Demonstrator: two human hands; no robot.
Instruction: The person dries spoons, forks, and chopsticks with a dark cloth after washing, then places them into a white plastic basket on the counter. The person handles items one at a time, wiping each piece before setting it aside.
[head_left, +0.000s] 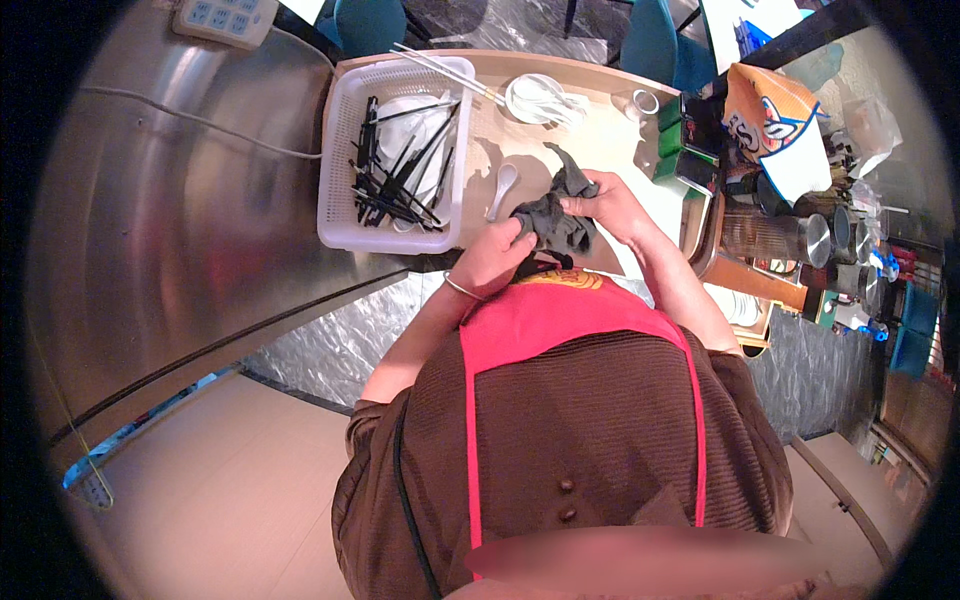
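Note:
A crumpled dark grey cloth [560, 222] is bunched between my two hands, just above the near edge of the table. My left hand [488, 258], with a bracelet at the wrist, is closed on its left side. On the other side my right hand [617, 210] pinches the cloth, thumb on top, and a loose corner sticks up past the fingers. Whether anything is wrapped inside the folds cannot be seen. One white spoon [504, 184] lies on the table, left of the cloth.
To the left stands a white plastic basket [331, 165] with black chopsticks [384, 197] and white pieces. White spoons [545, 102] are heaped at the back, beside pale chopsticks [450, 76]. Green-and-black boxes [686, 150], an orange bag [765, 108] and clear containers [765, 236] crowd the right.

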